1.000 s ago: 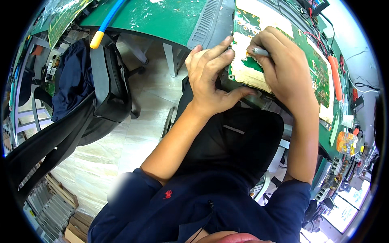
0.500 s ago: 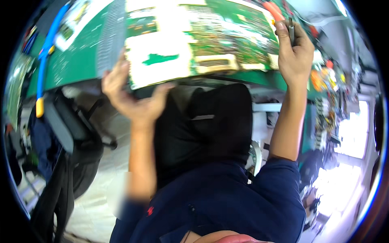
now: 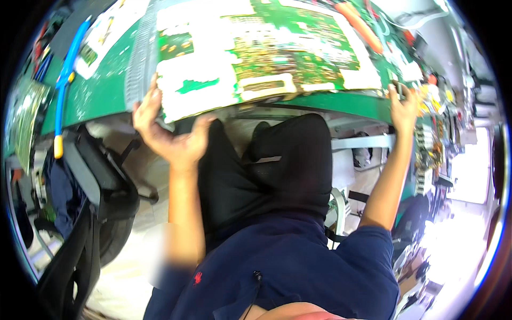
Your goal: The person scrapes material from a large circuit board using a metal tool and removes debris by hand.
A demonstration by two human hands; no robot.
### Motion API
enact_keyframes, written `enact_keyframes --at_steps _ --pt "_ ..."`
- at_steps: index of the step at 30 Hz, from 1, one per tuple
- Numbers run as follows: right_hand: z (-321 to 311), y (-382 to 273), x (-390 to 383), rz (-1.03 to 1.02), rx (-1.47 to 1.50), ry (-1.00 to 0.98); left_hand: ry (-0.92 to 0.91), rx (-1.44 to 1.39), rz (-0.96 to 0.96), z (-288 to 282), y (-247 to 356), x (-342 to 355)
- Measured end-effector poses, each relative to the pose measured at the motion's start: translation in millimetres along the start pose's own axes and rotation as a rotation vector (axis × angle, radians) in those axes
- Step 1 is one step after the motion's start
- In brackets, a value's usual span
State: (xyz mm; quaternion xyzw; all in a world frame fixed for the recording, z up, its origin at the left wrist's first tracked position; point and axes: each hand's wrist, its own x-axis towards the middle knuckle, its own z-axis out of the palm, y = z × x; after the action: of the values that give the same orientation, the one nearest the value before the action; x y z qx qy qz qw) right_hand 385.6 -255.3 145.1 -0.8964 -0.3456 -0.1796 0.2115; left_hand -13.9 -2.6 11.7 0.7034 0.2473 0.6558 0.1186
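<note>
A large green circuit board (image 3: 298,48) with broad bright, washed-out pads lies on the green-topped workbench, its near edge at the bench's front edge. My left hand (image 3: 173,141) is at the board's near left corner. Its fingers lie along the left edge and its thumb is spread apart below the near edge; whether they press on the board I cannot tell. Off the board's right end, my right hand (image 3: 404,109) is closed on a short dark pen-shaped tool (image 3: 399,89), mostly hidden by the fingers.
Behind the board's right side lies an orange bar-shaped thing (image 3: 362,29). A grey ribbed strip (image 3: 140,61) runs left of the board. Farther left is a long blue bar with yellow parts (image 3: 65,80). Small parts clutter the right; a black chair (image 3: 109,181) stands left.
My right hand has moved right and nearer, away from the board, with the tool still in it. My left hand stays at the corner. The board appears shifted slightly left.
</note>
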Motion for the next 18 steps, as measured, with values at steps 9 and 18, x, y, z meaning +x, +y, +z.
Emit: enact_keyframes --at_steps 9,18 --pt "-25 -189 -55 -0.324 0.655 -0.331 0.056 -0.018 0.006 7 2 3" --pt "5 -268 -50 -0.796 0.487 -0.380 -0.027 0.030 -0.021 0 5 1"
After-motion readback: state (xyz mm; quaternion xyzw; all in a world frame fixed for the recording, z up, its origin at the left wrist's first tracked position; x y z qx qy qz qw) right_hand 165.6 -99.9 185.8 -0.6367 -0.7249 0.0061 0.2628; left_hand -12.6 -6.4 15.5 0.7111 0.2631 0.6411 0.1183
